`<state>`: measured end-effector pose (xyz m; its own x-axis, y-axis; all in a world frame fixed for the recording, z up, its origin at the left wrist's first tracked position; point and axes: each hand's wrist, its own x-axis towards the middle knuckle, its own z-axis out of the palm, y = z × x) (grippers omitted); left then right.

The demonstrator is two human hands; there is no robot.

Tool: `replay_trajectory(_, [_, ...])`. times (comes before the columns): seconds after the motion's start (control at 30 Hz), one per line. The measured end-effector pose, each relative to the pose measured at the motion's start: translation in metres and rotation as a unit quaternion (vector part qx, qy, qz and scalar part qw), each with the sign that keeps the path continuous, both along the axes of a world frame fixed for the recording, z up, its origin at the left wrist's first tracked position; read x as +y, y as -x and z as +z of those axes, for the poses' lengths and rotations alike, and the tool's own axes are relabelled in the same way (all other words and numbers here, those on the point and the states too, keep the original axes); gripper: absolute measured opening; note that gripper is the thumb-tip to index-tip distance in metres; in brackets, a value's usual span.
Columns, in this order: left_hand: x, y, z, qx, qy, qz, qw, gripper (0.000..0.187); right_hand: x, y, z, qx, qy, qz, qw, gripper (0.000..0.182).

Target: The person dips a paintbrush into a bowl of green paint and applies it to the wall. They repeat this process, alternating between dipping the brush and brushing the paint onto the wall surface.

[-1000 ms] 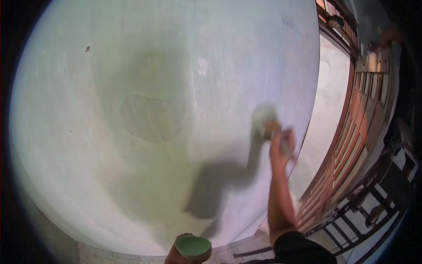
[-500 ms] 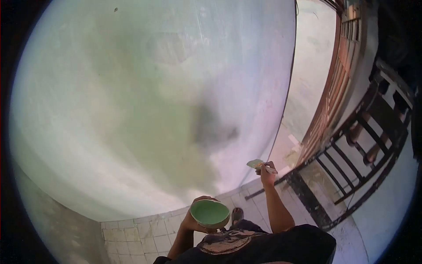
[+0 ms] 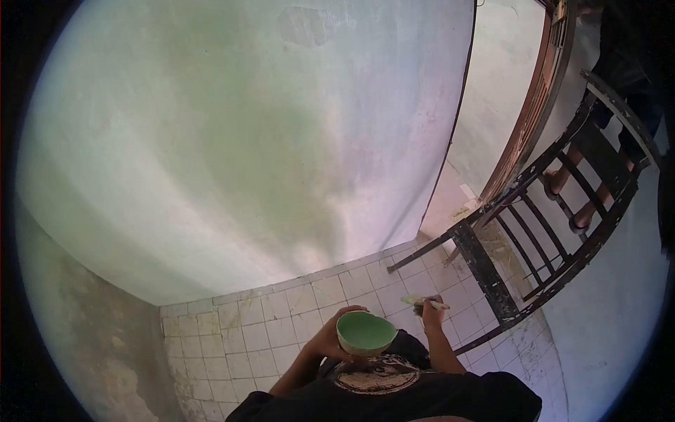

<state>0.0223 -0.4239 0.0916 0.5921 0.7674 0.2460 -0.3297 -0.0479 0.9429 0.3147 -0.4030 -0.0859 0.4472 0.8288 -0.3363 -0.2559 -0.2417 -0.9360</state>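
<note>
Your left hand [image 3: 330,337] cups the bowl of green paint [image 3: 365,332], your right hand [image 3: 430,311] pinches the brush [image 3: 416,300] just beside it, and the wall [image 3: 246,141] above shows patchy green, lower stretch pale.

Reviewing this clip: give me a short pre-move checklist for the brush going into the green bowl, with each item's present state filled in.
1. Bowl held: ok. The left hand grips the green bowl from its side.
2. Bowl upright, mouth open: ok. Its green inside faces up and nothing covers it.
3. Brush held: ok. The right hand is closed on the paintbrush.
4. Brush beside the bowl: ok. It is to the right of the rim, apart from it.
5. Paint left in the bowl: cannot tell. Paint and bowl are the same green.
6. Way clear: ok. The dark ladder stands further right, past the brush.
</note>
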Motion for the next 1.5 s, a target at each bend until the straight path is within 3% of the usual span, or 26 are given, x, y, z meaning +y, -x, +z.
replay_trajectory(0.2, [-0.026,-0.048,0.004,0.032,-0.059,0.027,0.997,0.110,0.012,-0.027,0.025,-0.019,-0.079,0.108,0.991,0.009])
replay_trajectory(0.43, [-0.051,-0.153,-0.012,0.001,-0.075,0.066,0.995,0.111,-0.062,-0.092,0.088,0.009,-0.043,0.160,0.986,0.007])
replay_trajectory(0.57, [-0.077,-0.199,-0.004,-0.008,-0.076,0.072,0.994,0.111,-0.097,-0.140,0.047,0.028,0.006,0.186,0.982,0.010])
replay_trajectory(0.67, [-0.101,-0.221,0.013,-0.037,0.021,0.057,0.997,0.109,-0.109,-0.161,0.013,0.030,-0.012,0.207,0.978,0.012])
replay_trajectory(0.87, [-0.128,-0.239,0.020,0.027,-0.007,0.087,0.996,0.110,-0.111,-0.169,0.032,0.074,0.035,0.228,0.970,0.012])
replay_trajectory(1.1, [-0.141,-0.248,0.008,0.057,-0.010,0.093,0.994,0.104,-0.100,-0.167,0.007,0.134,-0.042,0.211,0.967,0.013])
replay_trajectory(1.5, [-0.142,-0.211,-0.014,0.038,-0.027,0.064,0.997,0.106,-0.142,-0.165,0.007,0.062,0.034,0.188,0.980,0.012])
